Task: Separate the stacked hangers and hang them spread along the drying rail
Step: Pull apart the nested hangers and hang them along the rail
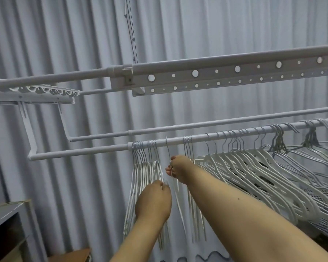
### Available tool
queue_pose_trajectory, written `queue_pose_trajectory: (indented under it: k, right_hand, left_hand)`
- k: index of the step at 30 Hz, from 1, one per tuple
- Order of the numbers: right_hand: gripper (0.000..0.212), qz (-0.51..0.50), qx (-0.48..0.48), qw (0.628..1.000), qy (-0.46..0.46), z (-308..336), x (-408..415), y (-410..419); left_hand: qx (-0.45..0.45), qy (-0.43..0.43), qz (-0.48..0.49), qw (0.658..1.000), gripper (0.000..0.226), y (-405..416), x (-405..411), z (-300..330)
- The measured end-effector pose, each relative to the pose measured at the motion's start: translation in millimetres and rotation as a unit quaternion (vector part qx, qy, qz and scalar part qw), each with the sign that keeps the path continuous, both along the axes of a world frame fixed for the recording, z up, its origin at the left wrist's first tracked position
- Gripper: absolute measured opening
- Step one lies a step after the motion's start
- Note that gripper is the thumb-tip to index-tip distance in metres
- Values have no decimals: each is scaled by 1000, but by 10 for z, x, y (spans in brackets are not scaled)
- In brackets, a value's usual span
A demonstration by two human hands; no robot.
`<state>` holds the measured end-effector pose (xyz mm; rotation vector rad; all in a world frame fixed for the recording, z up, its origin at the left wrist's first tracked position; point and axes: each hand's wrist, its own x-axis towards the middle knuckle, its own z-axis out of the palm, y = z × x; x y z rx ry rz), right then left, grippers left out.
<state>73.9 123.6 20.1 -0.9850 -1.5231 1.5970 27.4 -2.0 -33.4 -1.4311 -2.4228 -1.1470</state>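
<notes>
A white drying rail (pixel 95 151) runs from lower left up to the right. A tight bunch of thin white hangers (pixel 140 167) hangs near its left end. One single hanger (pixel 167 148) hangs alone just right of the bunch, and my right hand (pixel 179 168) pinches its neck below the hook. My left hand (pixel 153 201) grips the shoulder of the bunch's rightmost hangers lower down. A small group of hooks (pixel 188 146) hangs behind my right wrist. Farther right, several thicker white hangers (pixel 254 167) crowd the rail.
A second rail (pixel 197 124) runs parallel behind the first. Above it hangs a perforated white rack bar (pixel 216 72). Grey pleated curtains (pixel 83 44) fill the background. A grey shelf edge (pixel 6 212) sits at lower left; a mesh basket (pixel 322 201) at lower right.
</notes>
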Motion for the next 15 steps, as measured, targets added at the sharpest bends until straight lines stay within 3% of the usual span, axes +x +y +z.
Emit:
queue_pose_trajectory:
  k: [4,7,11,15]
  right_hand:
    - [16,11,55,998,-41,-37,59,47]
    - [25,-71,169,982,-53,-54,172,57]
    - [24,-204,216,954,-34,-24,505,1]
    - [22,-289,212,933,-30,-28,872,109]
  left_hand:
    - [4,25,26,999,31,55,49,33]
    - [72,9,23,997,26,82,170,119]
    - [153,-18,-71,986,26,180,432,244]
    - [101,-72,-155,980,33,353,735,313]
